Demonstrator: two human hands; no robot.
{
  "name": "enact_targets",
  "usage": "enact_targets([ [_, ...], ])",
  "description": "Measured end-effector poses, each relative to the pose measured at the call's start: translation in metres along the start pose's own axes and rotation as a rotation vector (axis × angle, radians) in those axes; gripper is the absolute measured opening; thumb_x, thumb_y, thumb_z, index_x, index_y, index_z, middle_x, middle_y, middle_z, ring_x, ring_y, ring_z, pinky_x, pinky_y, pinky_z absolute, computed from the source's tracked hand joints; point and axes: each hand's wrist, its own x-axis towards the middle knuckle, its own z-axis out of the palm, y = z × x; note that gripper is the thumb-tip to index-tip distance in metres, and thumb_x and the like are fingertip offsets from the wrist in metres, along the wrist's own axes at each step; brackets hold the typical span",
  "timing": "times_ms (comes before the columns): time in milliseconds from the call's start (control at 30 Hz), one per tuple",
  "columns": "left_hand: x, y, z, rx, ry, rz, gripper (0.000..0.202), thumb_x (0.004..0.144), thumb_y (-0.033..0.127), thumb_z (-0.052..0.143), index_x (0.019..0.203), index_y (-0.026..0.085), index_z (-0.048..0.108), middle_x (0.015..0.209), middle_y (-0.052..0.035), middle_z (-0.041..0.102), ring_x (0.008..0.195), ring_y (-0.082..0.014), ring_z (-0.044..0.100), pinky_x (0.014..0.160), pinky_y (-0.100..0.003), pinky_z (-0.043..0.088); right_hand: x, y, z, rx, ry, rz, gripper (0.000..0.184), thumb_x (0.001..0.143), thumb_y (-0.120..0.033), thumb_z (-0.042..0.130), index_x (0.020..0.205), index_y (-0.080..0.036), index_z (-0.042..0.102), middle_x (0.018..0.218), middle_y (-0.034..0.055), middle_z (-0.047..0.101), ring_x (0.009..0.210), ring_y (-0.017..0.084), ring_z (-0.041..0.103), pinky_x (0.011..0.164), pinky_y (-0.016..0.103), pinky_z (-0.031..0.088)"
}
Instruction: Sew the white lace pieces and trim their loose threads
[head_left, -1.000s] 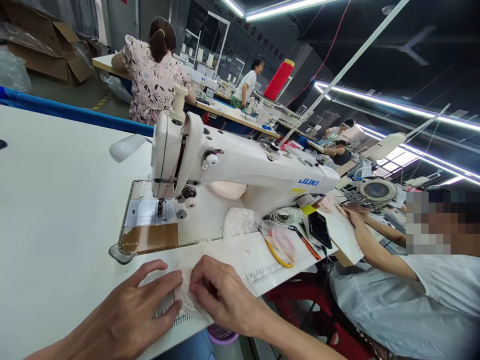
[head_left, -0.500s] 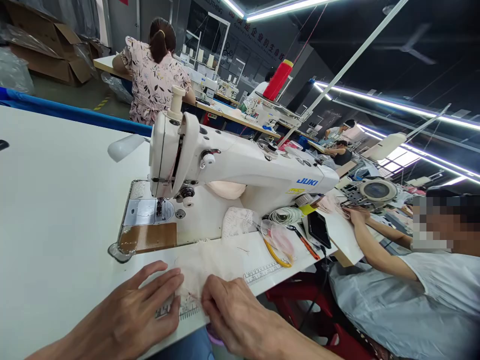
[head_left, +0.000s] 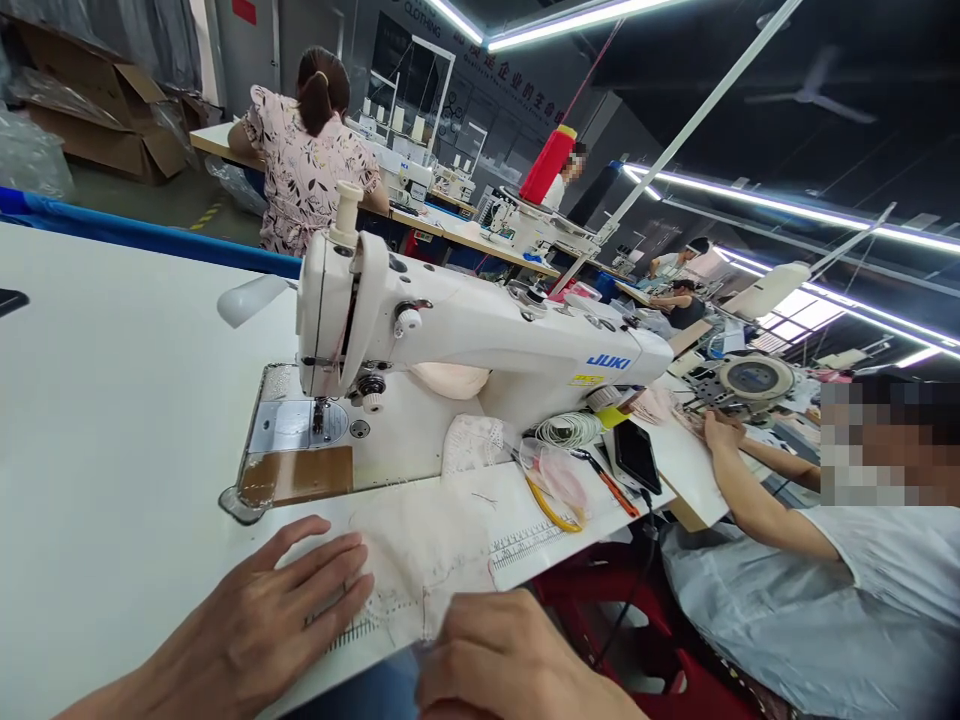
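A sheer off-white fabric piece (head_left: 420, 535) with a dotted, lace-like edge lies on the table in front of the sewing machine (head_left: 480, 325). My left hand (head_left: 262, 615) rests flat at the fabric's left edge, its fingers stretched out. At the near table edge, my right hand (head_left: 517, 655) is closed with curled fingers on the fabric's lower corner; the fingertips are hidden. A thin reddish thread or seam line runs across the fabric near the right hand. Under the raised needle area, the metal needle plate (head_left: 289, 425) has no fabric on it.
Right of the fabric lie a white lace piece (head_left: 472, 445), yellow-handled scissors (head_left: 553, 510), an orange-handled tool (head_left: 619, 495), a coil of white cord (head_left: 570, 430) and a phone (head_left: 637, 455). A co-worker (head_left: 810, 560) sits close on the right. A printed ruler (head_left: 529, 543) runs along the table edge.
My right hand has moved right and toward me, and the fabric's lower part now shows spread out between the hands. My left hand has stayed nearly in place, its fingers slightly flatter.
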Motion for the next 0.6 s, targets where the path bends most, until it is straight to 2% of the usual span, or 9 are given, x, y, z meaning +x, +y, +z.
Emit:
enact_targets([
  [67,0.0,-0.001,0.001,-0.006,0.028,-0.003,0.038,0.1,0.008,0.031,0.099,0.015,0.068,0.094,-0.0061,0.073,0.106,-0.0154,0.062,0.11,-0.039,0.028,0.008,0.006,0.022,-0.064,0.103,-0.12,0.03,0.101,-0.035,0.038,0.083,-0.019,0.056,0.07,-0.0006,0.057,0.062,0.009,0.053,0.055,0.023,0.037],
  [133,-0.002,-0.001,0.003,0.018,0.04,-0.002,0.039,0.099,0.007,0.031,0.099,0.016,0.068,0.094,-0.0052,0.073,0.105,-0.0146,0.062,0.11,-0.038,0.028,0.001,0.013,0.052,-0.208,0.299,-0.075,0.037,0.101,-0.03,0.037,0.068,-0.018,0.051,0.056,-0.0029,0.049,0.048,0.009,0.042,0.048,0.024,0.032],
  [200,-0.004,-0.002,0.004,0.037,0.023,0.007,0.038,0.098,0.006,0.031,0.099,0.017,0.068,0.097,-0.0056,0.073,0.105,-0.0151,0.062,0.11,-0.039,0.029,-0.01,0.017,0.08,-0.328,0.423,-0.15,0.044,0.1,-0.014,0.031,0.059,-0.018,0.046,0.046,-0.0054,0.038,0.04,0.008,0.029,0.043,0.023,0.027],
  [267,-0.007,-0.002,0.004,0.04,-0.006,0.007,0.038,0.098,0.006,0.031,0.101,0.016,0.067,0.1,-0.0076,0.072,0.106,-0.0166,0.062,0.11,-0.04,0.029,-0.017,0.017,0.097,-0.405,0.527,-0.179,0.045,0.099,-0.008,0.032,0.057,-0.018,0.047,0.042,-0.0064,0.032,0.038,0.009,0.022,0.04,0.024,0.022],
  [333,-0.008,-0.002,0.003,0.035,-0.021,0.005,0.038,0.097,0.006,0.031,0.102,0.015,0.067,0.102,-0.0097,0.071,0.107,-0.0174,0.062,0.108,-0.041,0.03,-0.017,0.015,0.1,-0.445,0.621,-0.153,0.038,0.095,-0.008,0.042,0.059,-0.017,0.052,0.043,-0.006,0.038,0.039,0.008,0.026,0.041,0.026,0.021],
  [400,-0.008,-0.002,0.002,0.033,-0.016,0.007,0.039,0.098,0.006,0.029,0.102,0.014,0.067,0.102,-0.0113,0.07,0.106,-0.0171,0.062,0.107,-0.041,0.031,-0.014,0.013,0.092,-0.47,0.664,-0.122,0.026,0.09,-0.007,0.049,0.069,-0.016,0.061,0.052,-0.0038,0.052,0.046,0.008,0.039,0.046,0.026,0.026],
  [500,-0.006,-0.001,0.001,0.036,-0.01,0.024,0.039,0.099,0.007,0.029,0.103,0.014,0.067,0.1,-0.01,0.071,0.107,-0.0167,0.061,0.106,-0.041,0.031,-0.01,0.014,0.073,-0.475,0.612,-0.094,0.022,0.092,-0.009,0.048,0.094,-0.016,0.068,0.07,0.0005,0.064,0.066,0.011,0.054,0.06,0.028,0.034],
  [600,-0.004,-0.001,0.001,0.015,-0.01,0.01,0.035,0.099,0.009,0.032,0.104,0.015,0.067,0.096,-0.007,0.072,0.108,-0.0167,0.06,0.108,-0.039,0.03,-0.01,0.018,0.066,-0.434,0.567,-0.054,0.018,0.095,-0.018,0.049,0.099,-0.018,0.067,0.085,0.0019,0.068,0.079,0.014,0.056,0.07,0.032,0.034],
])
